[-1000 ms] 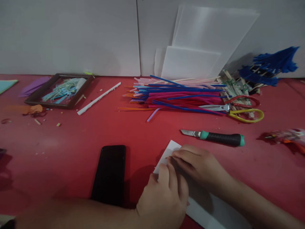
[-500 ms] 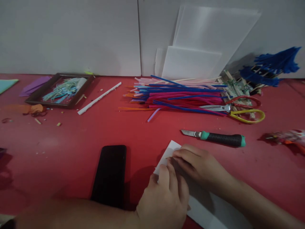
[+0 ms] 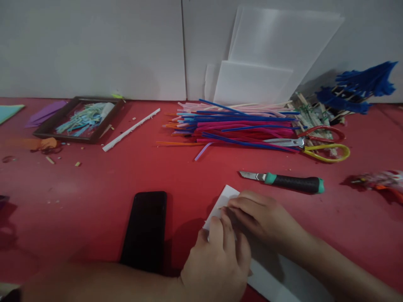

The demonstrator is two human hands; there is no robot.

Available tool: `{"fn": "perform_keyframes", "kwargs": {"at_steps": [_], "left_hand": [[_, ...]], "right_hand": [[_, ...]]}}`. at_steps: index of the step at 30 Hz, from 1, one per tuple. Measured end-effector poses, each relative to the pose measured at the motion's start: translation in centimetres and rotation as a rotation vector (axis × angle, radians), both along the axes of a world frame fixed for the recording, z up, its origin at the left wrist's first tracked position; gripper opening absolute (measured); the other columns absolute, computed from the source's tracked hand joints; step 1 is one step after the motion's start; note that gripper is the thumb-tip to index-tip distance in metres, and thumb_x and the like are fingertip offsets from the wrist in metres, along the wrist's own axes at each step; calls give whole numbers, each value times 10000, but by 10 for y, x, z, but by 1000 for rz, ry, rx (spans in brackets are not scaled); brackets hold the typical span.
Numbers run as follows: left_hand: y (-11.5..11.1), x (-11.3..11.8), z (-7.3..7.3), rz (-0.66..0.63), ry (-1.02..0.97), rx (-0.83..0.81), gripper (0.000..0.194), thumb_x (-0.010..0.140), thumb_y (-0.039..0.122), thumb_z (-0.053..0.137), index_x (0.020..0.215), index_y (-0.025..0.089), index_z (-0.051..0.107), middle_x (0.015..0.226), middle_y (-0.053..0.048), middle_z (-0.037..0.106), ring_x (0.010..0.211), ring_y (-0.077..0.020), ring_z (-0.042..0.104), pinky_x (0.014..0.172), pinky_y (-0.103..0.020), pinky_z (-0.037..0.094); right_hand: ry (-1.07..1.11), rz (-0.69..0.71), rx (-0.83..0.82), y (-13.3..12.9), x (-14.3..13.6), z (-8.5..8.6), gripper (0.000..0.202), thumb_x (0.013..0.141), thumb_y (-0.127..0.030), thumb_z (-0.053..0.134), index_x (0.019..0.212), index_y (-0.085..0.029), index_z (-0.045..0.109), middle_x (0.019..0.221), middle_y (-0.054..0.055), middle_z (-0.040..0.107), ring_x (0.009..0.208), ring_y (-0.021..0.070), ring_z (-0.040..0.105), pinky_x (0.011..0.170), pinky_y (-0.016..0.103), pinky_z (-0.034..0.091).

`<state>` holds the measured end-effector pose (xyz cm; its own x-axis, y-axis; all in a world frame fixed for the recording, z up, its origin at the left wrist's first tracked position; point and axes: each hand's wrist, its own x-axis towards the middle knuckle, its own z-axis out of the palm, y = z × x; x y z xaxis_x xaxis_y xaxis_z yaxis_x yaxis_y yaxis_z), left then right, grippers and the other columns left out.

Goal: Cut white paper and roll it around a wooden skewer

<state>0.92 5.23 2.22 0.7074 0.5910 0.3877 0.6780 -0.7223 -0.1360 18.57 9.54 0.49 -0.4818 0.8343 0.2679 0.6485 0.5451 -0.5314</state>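
A red table (image 3: 94, 188) fills the view, running back to a plain white wall (image 3: 94, 46). Several white sheets (image 3: 270, 63) lean against that wall, right of centre.

At the near edge, a white piece of paper (image 3: 225, 199) lies flat on the table. The left hand (image 3: 217, 260) rests on its near left side with the fingers curled down against it. The right hand (image 3: 264, 218) lies just beyond, fingers pressed together onto the paper's far corner. The fingertips of both hands meet there; whether they pinch an edge or only press flat cannot be told.

Just left of the hands lies a black phone (image 3: 145, 230), screen dark. Just beyond the right hand lies a craft knife (image 3: 283, 181) with a black and green handle, blade pointing left.

Further back, in the middle of the table, is a heap of coloured straws (image 3: 233, 126), blue, pink, red and orange, lying sideways. Scissors (image 3: 311, 144) with one red and one yellow handle loop rest on its right end. Blue feathery pieces (image 3: 359, 90) sit at the far right, against the wall.

At far left, a dark wooden tray (image 3: 77, 119) holds pale blue shreds. A white stick (image 3: 130, 130) lies slantwise between tray and straws. Small scraps dot the table near the tray.
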Motion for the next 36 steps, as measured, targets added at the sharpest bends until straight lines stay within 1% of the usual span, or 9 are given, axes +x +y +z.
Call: {"fn": "perform_keyframes", "kwargs": {"at_steps": [8,13,20,24,27,29,32,34,36], "left_hand": [[2,0,5,-10,6,-33,487,697,506,822,955,106,720,1015,-244,734,828,-317,717,494,-320,587],[2,0,6,-6,21,-34,430,679,429,846,945,116,722,1019,-239,734,825,-311,719,482,-309,583],[2,0,4,-6,9,-28,460,715,487,820,955,109,718,1015,-255,728,825,-326,727,488,-322,589],[0,1,3,1,24,-47,588,664,578,828,978,94,717,1063,-269,711,853,-329,724,505,-321,596],[-1,1,1,12,28,-50,549,707,556,808,973,84,717,1071,-271,708,855,-324,723,512,-320,598],[-2,1,1,20,33,-55,493,766,528,769,975,85,715,1073,-266,711,862,-322,723,511,-324,599],[-4,1,1,34,35,-47,440,799,491,750,981,93,711,1074,-253,716,878,-328,722,512,-336,603],[-4,1,2,28,56,-45,422,793,461,764,995,96,706,1082,-248,715,896,-332,720,531,-340,608],[-4,1,2,22,69,-35,373,791,395,772,1003,97,699,1084,-241,718,898,-331,717,538,-338,606]], "right_hand": [[-13,-14,-24,-1,0,1,268,1002,-206,410,884,-195,650,787,30,668,676,128,619,610,240,497],[-11,-19,-15,-1,0,0,247,997,-194,413,900,-188,639,807,35,676,687,135,627,618,246,498],[77,-67,-94,3,3,8,161,955,-202,487,924,-211,645,780,14,676,654,131,638,584,241,495],[72,-217,30,20,31,17,132,935,-273,566,1034,-229,640,936,55,701,829,191,676,729,322,538],[-177,-285,141,32,65,16,223,914,-314,598,1108,-216,643,1114,133,675,1034,284,633,885,447,501],[-315,-291,158,37,88,11,254,871,-343,655,1081,-201,663,1095,163,673,1014,320,632,862,481,498],[-349,-231,62,41,109,2,249,865,-388,668,1039,-211,673,988,150,698,886,295,666,762,444,524],[-333,-198,16,40,113,-2,232,909,-408,612,1029,-217,664,962,144,706,846,274,675,729,417,531],[-358,-173,30,37,111,-4,236,954,-394,545,1070,-219,652,998,148,704,883,273,674,761,418,533]]}}
